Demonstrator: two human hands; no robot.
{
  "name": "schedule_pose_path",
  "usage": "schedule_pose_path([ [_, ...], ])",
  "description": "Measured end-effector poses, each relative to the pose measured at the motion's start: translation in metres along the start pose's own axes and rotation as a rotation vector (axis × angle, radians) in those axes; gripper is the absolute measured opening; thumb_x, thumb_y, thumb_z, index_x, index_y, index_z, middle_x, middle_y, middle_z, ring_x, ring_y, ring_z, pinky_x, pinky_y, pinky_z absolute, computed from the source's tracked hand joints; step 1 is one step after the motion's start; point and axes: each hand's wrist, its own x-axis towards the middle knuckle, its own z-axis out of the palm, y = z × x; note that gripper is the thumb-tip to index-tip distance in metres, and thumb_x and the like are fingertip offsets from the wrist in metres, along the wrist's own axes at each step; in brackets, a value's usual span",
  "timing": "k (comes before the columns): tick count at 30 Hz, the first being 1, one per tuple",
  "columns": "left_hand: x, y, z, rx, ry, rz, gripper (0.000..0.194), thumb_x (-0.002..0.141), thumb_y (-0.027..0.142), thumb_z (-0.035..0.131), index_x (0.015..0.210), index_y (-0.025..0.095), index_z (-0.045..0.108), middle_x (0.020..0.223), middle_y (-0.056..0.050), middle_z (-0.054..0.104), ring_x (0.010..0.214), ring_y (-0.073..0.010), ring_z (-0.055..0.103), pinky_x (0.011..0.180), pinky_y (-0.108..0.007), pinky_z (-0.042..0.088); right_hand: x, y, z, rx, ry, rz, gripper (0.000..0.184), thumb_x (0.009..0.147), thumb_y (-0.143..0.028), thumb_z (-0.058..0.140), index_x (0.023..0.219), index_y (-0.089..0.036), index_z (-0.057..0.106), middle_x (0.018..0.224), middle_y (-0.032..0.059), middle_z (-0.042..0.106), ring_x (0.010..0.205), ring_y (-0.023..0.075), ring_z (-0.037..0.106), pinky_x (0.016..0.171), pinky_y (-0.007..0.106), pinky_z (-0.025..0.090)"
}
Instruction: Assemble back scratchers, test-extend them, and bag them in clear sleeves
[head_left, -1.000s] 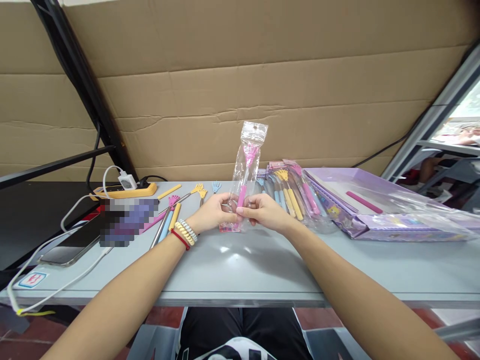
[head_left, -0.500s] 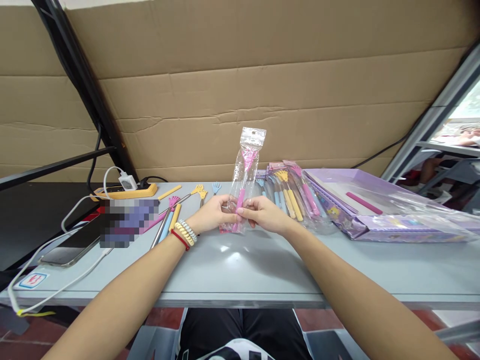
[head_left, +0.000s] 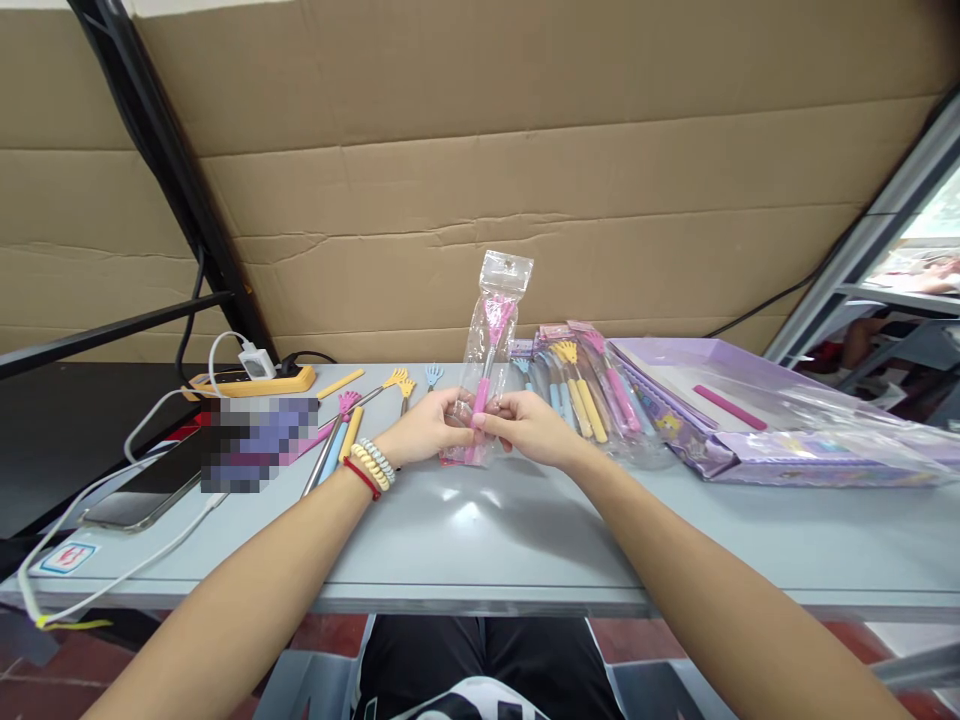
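Observation:
A pink back scratcher (head_left: 491,345) with a hand-shaped head and metal shaft stands nearly upright inside a clear plastic bag (head_left: 507,270). My left hand (head_left: 433,428) is closed on the left side of the bag, low down. From the right, my right hand (head_left: 531,428) pinches the bag and the pink handle. Left of my hands lie loose back scratchers, among them a yellow one (head_left: 395,378), a pink one (head_left: 347,402) and a blue one (head_left: 433,375). To the right is a pile of bagged back scratchers (head_left: 581,385) in blue, yellow and pink.
A purple box (head_left: 825,467) with clear film and a pink handle piece (head_left: 729,407) sits on the table's right. At left are a phone (head_left: 146,492), white cables and a yellow power strip (head_left: 300,381). Cardboard (head_left: 525,170) rises behind the table (head_left: 480,550).

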Motion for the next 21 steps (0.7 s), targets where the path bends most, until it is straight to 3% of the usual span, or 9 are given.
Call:
schedule_pose_path([
  [3,0.0001,-0.0001,0.0007,-0.059,0.005,-0.001,0.041,0.067,0.035,0.076,0.095,0.015,0.054,0.079,-0.004,0.066,0.072,-0.0173,0.064,0.062,-0.028,0.049,0.0000,-0.0005,-0.0003,0.003,0.039,0.008,0.029,0.078,-0.043,0.059,0.071,-0.014,0.058,0.064,0.0023,0.063,0.049,0.0074,0.046,0.048,0.022,0.037],
  [9,0.0008,0.0016,0.0000,-0.071,0.150,0.004,0.049,0.063,0.033,0.079,0.101,0.015,0.054,0.086,-0.005,0.065,0.072,-0.0161,0.063,0.067,-0.031,0.051,0.0007,0.0007,-0.0018,-0.040,0.101,0.002,0.033,0.078,-0.049,0.059,0.082,-0.016,0.057,0.061,0.0001,0.061,0.048,0.0088,0.047,0.048,0.023,0.035],
  [16,0.0015,0.0002,-0.0006,-0.040,0.098,0.007,0.050,0.064,0.036,0.079,0.104,0.013,0.057,0.088,-0.007,0.066,0.073,-0.0163,0.064,0.069,-0.032,0.052,0.0011,0.0046,-0.0019,-0.075,0.083,-0.025,0.034,0.078,-0.050,0.058,0.080,-0.016,0.057,0.062,-0.0003,0.060,0.050,0.0091,0.047,0.049,0.023,0.034],
  [21,0.0012,0.0002,-0.0003,-0.023,0.132,0.010,0.051,0.064,0.034,0.079,0.105,0.013,0.056,0.092,-0.008,0.066,0.077,-0.0167,0.064,0.071,-0.033,0.052,0.0010,0.0041,-0.0025,-0.101,0.065,-0.032,0.033,0.078,-0.049,0.058,0.079,-0.016,0.058,0.059,-0.0018,0.056,0.049,0.0090,0.046,0.049,0.024,0.034],
])
